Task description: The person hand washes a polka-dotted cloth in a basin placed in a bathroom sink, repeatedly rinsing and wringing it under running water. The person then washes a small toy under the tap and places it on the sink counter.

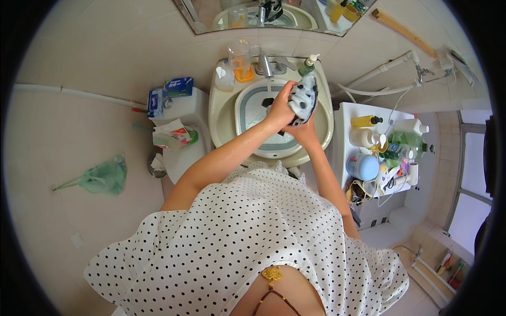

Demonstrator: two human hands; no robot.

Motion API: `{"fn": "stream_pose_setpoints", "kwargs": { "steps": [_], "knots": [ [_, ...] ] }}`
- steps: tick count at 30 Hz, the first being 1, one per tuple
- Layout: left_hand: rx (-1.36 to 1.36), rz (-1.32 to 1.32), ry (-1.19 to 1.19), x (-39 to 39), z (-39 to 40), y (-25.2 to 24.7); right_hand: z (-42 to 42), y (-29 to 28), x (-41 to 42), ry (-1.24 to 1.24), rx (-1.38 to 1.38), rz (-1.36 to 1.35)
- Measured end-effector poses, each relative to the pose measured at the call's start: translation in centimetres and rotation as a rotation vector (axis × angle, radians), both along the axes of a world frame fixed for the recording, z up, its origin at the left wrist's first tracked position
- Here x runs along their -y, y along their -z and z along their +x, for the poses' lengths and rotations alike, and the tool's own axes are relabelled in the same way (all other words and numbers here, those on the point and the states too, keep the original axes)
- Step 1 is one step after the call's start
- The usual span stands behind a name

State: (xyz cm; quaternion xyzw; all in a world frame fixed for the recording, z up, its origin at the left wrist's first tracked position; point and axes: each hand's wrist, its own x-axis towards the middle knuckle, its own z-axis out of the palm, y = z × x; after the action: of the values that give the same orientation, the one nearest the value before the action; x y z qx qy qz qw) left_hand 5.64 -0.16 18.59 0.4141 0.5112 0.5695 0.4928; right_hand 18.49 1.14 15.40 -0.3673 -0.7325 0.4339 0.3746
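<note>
My left hand (281,107) grips a wet white cloth item with black spots (303,98), raised over the right side of a basin. My right hand (303,130) holds its lower end from below. White foam appears to cover part of the cloth. Beneath, a white and grey plastic basin (244,114) holds water and sits in a cream washbasin (216,130). A dark piece of cloth (268,102) shows in the water. Water runs from the chrome faucet (265,66) into the basin.
A green pump bottle (307,66), a clear pump bottle (224,77) and an orange-based cup holder (244,74) stand on the washbasin's back rim. Left is a toilet (185,158) with tissue packs (178,87) on its tank. Right, a white washing machine top (346,114) carries several bottles.
</note>
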Motion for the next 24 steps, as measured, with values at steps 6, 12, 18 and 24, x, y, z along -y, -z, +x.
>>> {"fn": "stream_pose_setpoints", "kwargs": {
  "steps": [6, 12, 18, 24],
  "knots": [
    [-0.502, 0.030, 0.036, -0.4, -0.5, -0.8, -0.9, 1.7, -3.2, 0.194, -0.312, -0.364],
    [-0.479, 0.137, 0.017, -1.6, -4.1, -0.2, 2.3, 5.9, -5.1, 0.181, -0.469, -0.593],
    [-1.319, 0.193, 0.093, -7.5, -3.6, 9.0, 3.4, 7.5, -3.8, 0.269, -0.675, -0.903],
    [-1.547, -0.109, 0.272, -12.1, -1.1, 10.0, 4.1, 7.1, -3.1, 0.046, -0.940, -1.107]
  ]
}}
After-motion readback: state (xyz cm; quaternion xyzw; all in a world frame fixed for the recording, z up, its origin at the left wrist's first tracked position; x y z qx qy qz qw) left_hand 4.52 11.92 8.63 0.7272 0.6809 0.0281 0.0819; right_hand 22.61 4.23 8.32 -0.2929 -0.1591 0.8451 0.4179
